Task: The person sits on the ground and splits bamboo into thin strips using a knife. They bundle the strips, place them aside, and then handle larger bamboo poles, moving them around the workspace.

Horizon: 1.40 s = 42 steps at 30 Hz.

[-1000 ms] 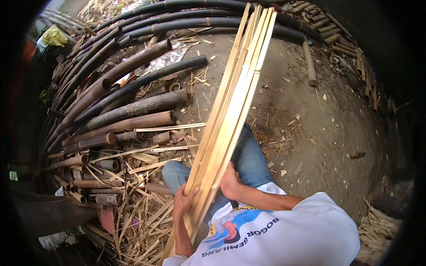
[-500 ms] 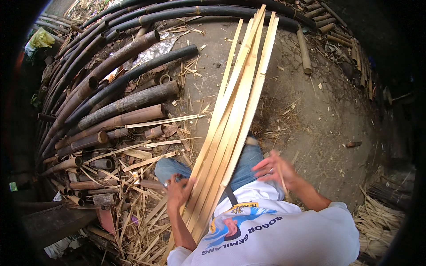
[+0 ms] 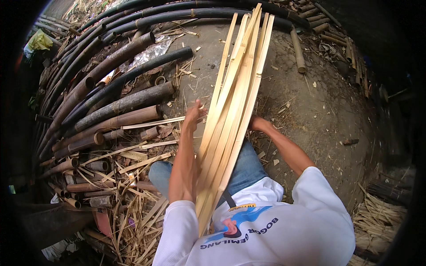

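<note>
White cloth is nearest: my shirt (image 3: 284, 221), with blue jeans (image 3: 248, 166) beyond it. Over my lap lies the bundle of pale bamboo strips (image 3: 233, 111), its long axis running from seven o'clock, by my belly, to just past twelve, where the far ends fan apart. Thin shavings (image 3: 142, 221) litter the ground towards eight o'clock. Ahead, my left hand (image 3: 193, 116) is at the bundle's nine o'clock side, fingers loosely parted, grasping nothing I can see; whether their tips touch the edge I cannot tell. My right hand (image 3: 257, 123) is at its three o'clock edge, fingers hidden behind the strips, so I cannot tell their grip. The bundle lies between both hands. Farther off, brown bamboo poles (image 3: 128, 117) lie towards ten o'clock, and dark poles (image 3: 191, 14) curve across twelve.
</note>
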{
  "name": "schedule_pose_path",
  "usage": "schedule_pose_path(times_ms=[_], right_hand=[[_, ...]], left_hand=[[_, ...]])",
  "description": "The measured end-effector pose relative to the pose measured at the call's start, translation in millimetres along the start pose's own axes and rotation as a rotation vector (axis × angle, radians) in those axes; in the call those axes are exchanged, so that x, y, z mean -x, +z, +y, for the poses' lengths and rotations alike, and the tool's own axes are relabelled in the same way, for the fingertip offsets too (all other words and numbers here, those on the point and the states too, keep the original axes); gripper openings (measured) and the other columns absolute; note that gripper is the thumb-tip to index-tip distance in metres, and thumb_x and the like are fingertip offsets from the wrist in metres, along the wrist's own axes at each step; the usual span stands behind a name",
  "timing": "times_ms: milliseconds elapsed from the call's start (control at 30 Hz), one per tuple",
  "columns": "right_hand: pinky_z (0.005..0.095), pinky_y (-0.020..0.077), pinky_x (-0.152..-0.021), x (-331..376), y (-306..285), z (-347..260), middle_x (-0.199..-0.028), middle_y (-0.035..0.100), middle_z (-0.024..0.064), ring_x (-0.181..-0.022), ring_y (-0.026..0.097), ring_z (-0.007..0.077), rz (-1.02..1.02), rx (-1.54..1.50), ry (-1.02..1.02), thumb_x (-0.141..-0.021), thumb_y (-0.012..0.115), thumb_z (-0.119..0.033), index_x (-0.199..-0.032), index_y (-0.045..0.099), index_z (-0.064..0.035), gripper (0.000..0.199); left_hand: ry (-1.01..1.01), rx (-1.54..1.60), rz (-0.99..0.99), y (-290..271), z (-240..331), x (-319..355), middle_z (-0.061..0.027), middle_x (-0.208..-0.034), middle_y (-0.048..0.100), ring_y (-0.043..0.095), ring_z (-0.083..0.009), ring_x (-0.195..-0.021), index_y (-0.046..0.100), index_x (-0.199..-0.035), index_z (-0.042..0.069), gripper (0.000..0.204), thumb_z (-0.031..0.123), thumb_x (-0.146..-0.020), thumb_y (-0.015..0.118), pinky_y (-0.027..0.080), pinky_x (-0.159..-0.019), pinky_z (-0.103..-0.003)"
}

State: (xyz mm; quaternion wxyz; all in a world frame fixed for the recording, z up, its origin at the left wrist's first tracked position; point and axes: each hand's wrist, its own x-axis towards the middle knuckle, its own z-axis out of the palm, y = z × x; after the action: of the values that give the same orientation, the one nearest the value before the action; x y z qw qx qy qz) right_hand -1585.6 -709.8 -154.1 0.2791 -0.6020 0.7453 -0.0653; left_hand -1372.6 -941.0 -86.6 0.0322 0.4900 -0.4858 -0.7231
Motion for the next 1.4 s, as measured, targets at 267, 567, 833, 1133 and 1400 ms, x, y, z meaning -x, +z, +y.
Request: schedule_pose_path(times_ms=[267,567,833,1133,1400], right_hand=[[0.0443,0.05,-0.063,44.1,-28.6,-30.1,-0.081,0.065,0.0232,-0.076,0.065,0.0358,0.223,0.219,-0.251,-0.079,0.062,-0.01,-0.089,0.065,0.0012,0.015],[0.0434,0.0445,-0.061,136.1,-99.6,-109.0,-0.07,0.058,0.0224,-0.063,0.057,0.0376,0.239,-0.564,0.093,-0.096,0.05,-0.022,-0.08,0.06,0.0028,0.032],[0.0453,0.046,-0.065,80.1,-206.0,-231.7,-0.065,0.058,0.0177,-0.062,0.057,0.0367,0.335,-0.176,-0.336,-0.099,0.051,-0.026,-0.079,0.061,-0.0018,0.032],[0.0481,0.0475,-0.068,86.3,-168.3,-226.0,-0.072,0.063,0.0212,-0.07,0.062,0.0403,0.059,-0.155,-0.259,-0.097,0.052,-0.027,-0.075,0.063,0.0,0.037],[0.0551,0.0475,-0.07,52.4,-119.9,-221.4,-0.079,0.062,0.0311,-0.077,0.064,0.0432,-0.076,-0.045,-0.361,-0.089,0.048,-0.008,-0.085,0.058,0.0096,0.021]], left_hand=[[0.198,0.274,-0.145,11.3,-19.1,23.2,-0.0141,-0.119,0.065,0.06,-0.0207,-0.11,0.053,-0.132,0.0,0.051,0.04,-0.102,0.049,0.046,-0.095,-0.039],[0.547,-0.248,0.339,29.7,-10.0,112.2,-0.0144,-0.086,0.069,0.059,-0.0187,-0.071,0.071,-0.095,-0.003,0.043,0.036,-0.1,0.054,0.048,-0.067,-0.035],[0.716,-0.373,0.287,61.1,1.5,148.0,-0.0179,-0.057,0.057,0.053,-0.0206,-0.054,0.068,-0.079,-0.003,0.044,0.033,-0.098,0.051,0.041,-0.057,-0.043],[0.774,-0.381,0.559,37.3,11.4,170.0,-0.0163,-0.062,0.06,0.052,-0.0198,-0.057,0.065,-0.079,-0.007,0.039,0.027,-0.098,0.056,0.042,-0.056,-0.04],[0.676,-0.229,0.458,38.6,-22.0,151.2,-0.0142,-0.073,0.064,0.058,-0.0189,-0.063,0.067,-0.103,-0.008,0.031,0.018,-0.087,0.072,0.046,-0.059,-0.034]])
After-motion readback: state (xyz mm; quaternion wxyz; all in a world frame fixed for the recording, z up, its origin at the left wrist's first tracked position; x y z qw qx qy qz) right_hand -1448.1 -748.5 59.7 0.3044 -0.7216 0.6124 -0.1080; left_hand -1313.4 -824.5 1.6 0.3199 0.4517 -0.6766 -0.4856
